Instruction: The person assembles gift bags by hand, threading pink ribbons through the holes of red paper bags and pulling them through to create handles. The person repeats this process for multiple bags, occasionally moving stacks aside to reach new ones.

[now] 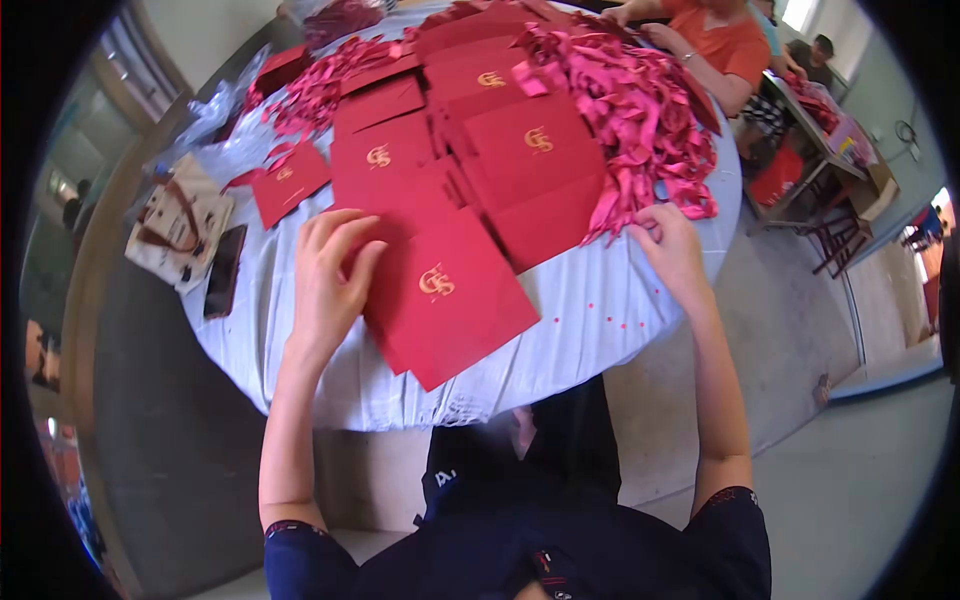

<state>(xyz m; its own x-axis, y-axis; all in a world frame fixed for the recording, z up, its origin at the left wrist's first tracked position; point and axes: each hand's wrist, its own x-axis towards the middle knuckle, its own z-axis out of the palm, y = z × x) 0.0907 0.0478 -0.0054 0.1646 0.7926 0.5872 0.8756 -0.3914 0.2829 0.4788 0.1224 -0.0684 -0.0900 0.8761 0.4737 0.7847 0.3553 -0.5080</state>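
Note:
Red bags or envelopes with gold lettering lie flat and overlapping on the white-covered round table. My left hand is at the left edge of the nearest ones, fingers curved and apart, with nothing seen in it. On the right, my right hand has its thumb and fingertips pinched together at the lower end of a heap of pink ribbons. Whether a ribbon is between those fingertips is too small to tell. Another stack of red bags lies between my hands, farther back.
A dark phone and a cloth bag lie at the left edge, near clear plastic. Small red dots lie at the front right. A person in orange has hands at the far right edge.

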